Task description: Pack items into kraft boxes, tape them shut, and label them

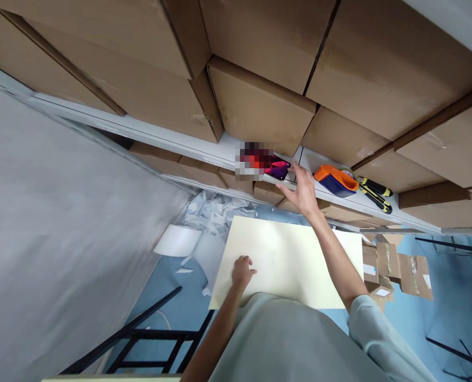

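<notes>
My right hand point(303, 192) reaches to the shelf edge, thumb and fingers apart, beside the right end of a phone point(278, 168) with a red and purple screen. Part of that phone is blurred into blocks. Whether my fingertips touch it I cannot tell. My left hand point(243, 270) is over the pale yellow board point(286, 249) in front of me, with its fingers loosely bent, the thumb out and nothing visible in it. Right of my right hand, an orange and dark blue tape dispenser point(336, 180) lies on the shelf next to a yellow and black-handled tool point(375, 193).
Cardboard boxes point(260, 106) fill the shelf point(160, 143) ahead. Crumpled white paper point(216, 209) lies on the blue floor beyond the board. More cardboard boxes point(414, 276) stand at the right. A black metal frame point(152, 334) is at lower left, near a grey wall point(61, 212).
</notes>
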Available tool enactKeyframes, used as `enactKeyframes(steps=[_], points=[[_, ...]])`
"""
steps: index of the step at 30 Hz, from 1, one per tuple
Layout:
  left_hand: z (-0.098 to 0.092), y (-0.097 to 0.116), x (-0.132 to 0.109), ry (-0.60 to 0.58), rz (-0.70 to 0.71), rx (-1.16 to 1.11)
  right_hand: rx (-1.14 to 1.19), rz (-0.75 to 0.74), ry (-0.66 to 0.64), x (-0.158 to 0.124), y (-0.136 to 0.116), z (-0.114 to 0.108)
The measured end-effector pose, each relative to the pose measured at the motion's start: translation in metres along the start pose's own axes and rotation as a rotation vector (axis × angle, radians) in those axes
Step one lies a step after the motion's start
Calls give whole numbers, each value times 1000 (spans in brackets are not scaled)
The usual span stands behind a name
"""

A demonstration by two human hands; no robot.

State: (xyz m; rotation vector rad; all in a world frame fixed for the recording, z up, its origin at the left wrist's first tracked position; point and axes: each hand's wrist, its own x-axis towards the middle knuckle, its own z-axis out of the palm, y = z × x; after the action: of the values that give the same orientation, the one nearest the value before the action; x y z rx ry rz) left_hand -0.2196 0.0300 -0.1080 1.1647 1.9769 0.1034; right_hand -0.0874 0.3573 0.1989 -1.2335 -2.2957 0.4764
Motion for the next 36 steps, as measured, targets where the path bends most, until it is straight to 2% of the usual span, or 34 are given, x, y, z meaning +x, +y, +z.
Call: enactKeyframes(steps=[6,12,16,20,26,36], points=[[1,0,-1,-1,11,11,-21,-35,-44,0,-2,2],[-1,3,-1,17,-9,-14,38,-137,-189,26,-29,13],[-3,6,-3,10,-20,-31,98,-128,-144,29,-39,10],[-4,7,-3,12,-10,-47,102,-72,-78,18,-24,9],[-4,6,-2,1,-19,-43,72,-30,-18,7,8,18],[0,5,1,7,-11,-2,46,19,-8,9,12,21]])
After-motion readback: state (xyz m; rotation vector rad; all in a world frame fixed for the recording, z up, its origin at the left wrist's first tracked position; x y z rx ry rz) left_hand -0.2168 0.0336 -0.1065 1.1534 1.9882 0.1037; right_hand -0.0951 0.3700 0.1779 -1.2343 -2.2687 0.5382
